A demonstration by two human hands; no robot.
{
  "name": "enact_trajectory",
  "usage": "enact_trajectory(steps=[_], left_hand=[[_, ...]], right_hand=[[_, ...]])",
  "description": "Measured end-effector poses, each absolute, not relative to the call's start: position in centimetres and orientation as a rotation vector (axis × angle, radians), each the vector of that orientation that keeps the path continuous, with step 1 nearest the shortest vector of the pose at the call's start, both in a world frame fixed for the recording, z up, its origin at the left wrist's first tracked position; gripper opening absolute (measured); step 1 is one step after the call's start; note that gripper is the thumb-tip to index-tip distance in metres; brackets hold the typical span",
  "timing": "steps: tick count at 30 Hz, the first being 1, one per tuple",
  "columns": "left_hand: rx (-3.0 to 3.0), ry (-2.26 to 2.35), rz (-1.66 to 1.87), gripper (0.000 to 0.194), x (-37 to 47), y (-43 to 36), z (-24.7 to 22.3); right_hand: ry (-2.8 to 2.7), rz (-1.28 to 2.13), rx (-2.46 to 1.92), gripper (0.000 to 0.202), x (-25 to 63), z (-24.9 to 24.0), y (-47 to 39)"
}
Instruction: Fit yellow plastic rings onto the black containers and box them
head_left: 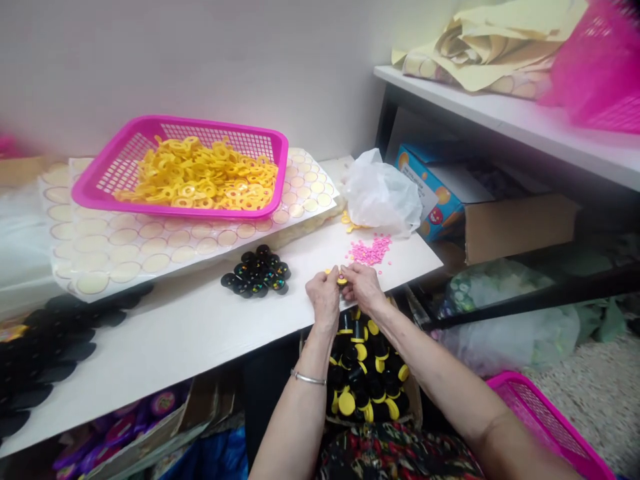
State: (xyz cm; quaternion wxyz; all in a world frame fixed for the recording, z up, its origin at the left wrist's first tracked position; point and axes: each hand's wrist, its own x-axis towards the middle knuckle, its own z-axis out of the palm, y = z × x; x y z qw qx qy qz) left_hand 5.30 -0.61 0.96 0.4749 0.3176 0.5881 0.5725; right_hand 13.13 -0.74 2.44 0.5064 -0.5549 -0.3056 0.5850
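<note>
Both hands meet over the front edge of the white table, fingertips close together. Between them is a small yellow piece [342,280] with a dark pink spot on top. My left hand [324,295] is closed, and a bit of yellow shows by its fingertips. Pinching the small piece from the other side is my right hand [363,287], its fingers bent. Just beyond the hands lies a scatter of tiny pink rings [371,250]. Below them, a box holds several black containers with yellow caps [361,360]. A cluster of black containers [257,270] stands left of my hands.
A pink basket [175,209] of yellow ring-shaped parts [200,175] rests on sticker sheets [125,240]. A white plastic bag [383,190] lies behind the pink rings. Black pieces [45,353] line the left. A shelf [500,117] overhangs an open carton [520,227] at right.
</note>
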Motion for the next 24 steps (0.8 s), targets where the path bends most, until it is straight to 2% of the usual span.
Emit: enact_trajectory(steps=[7,13,17,24], left_hand=[[0.789,1.467,1.367,0.043,5.1,-0.6,0.9],[0.976,1.185,1.334,0.032,4.3,-2.4,1.6],[1.008,1.049,1.298,0.041,4.2,-3.8,1.9],[1.033,0.805,1.073,0.032,4.2,-7.4,3.4]], right_hand=[[-0.790,1.428,-1.351,0.023,13.1,2.1,-0.6],[-0.709,1.432,-1.182,0.023,13.0,2.4,-2.0],[-0.527,1.461,-1.043,0.023,13.4,3.3,-4.2],[-0.524,1.537,-1.085,0.031,15.6,5.1,-10.1]])
